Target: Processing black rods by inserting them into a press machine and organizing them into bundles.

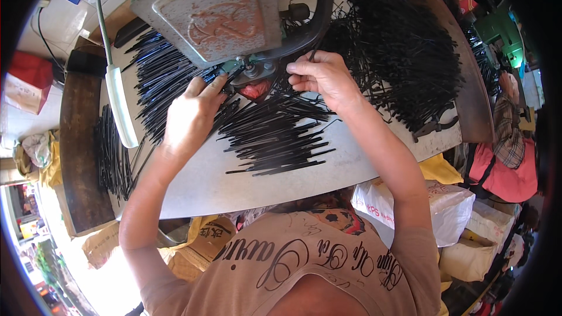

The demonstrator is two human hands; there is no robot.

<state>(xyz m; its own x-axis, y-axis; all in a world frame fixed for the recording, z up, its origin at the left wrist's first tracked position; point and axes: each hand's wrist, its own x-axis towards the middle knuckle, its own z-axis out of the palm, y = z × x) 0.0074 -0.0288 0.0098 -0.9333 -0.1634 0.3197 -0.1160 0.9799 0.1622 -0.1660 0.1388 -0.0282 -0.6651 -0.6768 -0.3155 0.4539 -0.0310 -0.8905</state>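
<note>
The worn metal machine head (205, 29) hangs over the table, with its small working point (252, 70) below it. My left hand (196, 111) is just left of that point, fingers bent together around the end of a thin black rod; the grip is partly hidden. Right of the point, my right hand (328, 79) is closed, thumb against fingers, pinching a thin black rod (314, 52). Many black rods (275, 140) lie fanned out in front of the machine, between my forearms. A red piece (253, 89) shows under the working point.
More black rods are heaped at left (155, 82) and in a big pile (404, 52) at right. Dark pliers (436, 129) lie by the right pile. A white lamp (122, 105) hangs at left. Raised brown edges (85, 140) bound the pale tabletop (193, 184).
</note>
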